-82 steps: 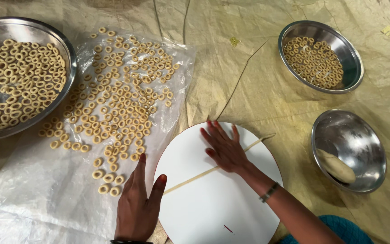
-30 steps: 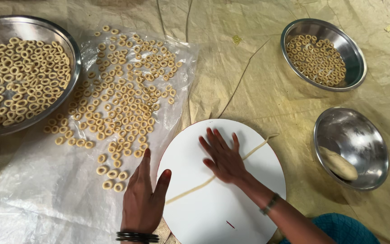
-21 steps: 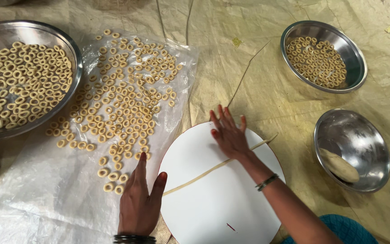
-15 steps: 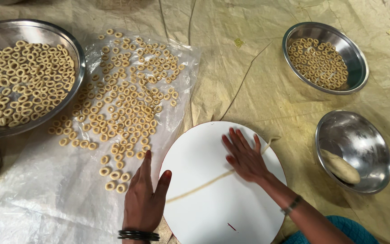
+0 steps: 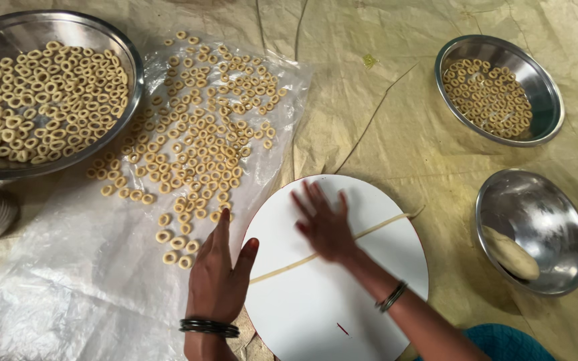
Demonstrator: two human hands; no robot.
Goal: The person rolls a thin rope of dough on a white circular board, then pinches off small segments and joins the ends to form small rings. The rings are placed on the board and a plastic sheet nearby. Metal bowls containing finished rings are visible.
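Head view: right hand (image 5: 326, 224) flat, fingers spread, pressing thin dough rope (image 5: 369, 234) on round white board (image 5: 316, 314). Left hand (image 5: 219, 277) flat at board's left edge, holding nothing. Dough rings (image 5: 202, 127) up-left of board.

left hand (image 5: 219, 281): flat, palm down, fingers together pointing up-frame, thumb splayed right, dark bangles on the wrist | right hand (image 5: 324, 224): also flat, palm down, fingers spread, kinda motion-blurred | right forearm comes in from the bottom-right corner, thin bangles at the wrist | neither hand gripping anything, both open
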